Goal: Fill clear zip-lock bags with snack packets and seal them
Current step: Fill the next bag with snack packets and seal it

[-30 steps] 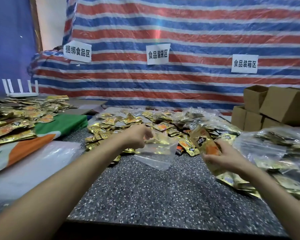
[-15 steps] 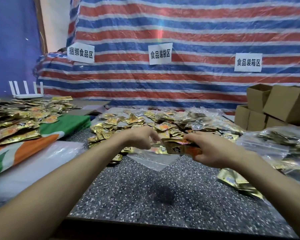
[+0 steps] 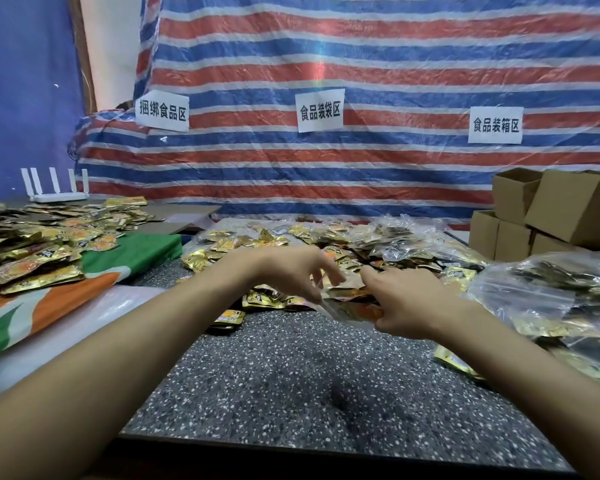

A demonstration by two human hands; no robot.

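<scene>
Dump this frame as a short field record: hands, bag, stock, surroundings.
left hand: fingers spread at the bag's mouth; grip unclear
right hand: grips clear zip-lock bag
bag contents: an orange-and-gold packet shows inside; seal state unclear
loose packets: heaped on speckled table behind the hands
second pile: at left, partly on a green-orange cloth
filled bags: piled at right
cardboard boxes: stacked far right
backdrop: striped tarp with paper signs
</scene>
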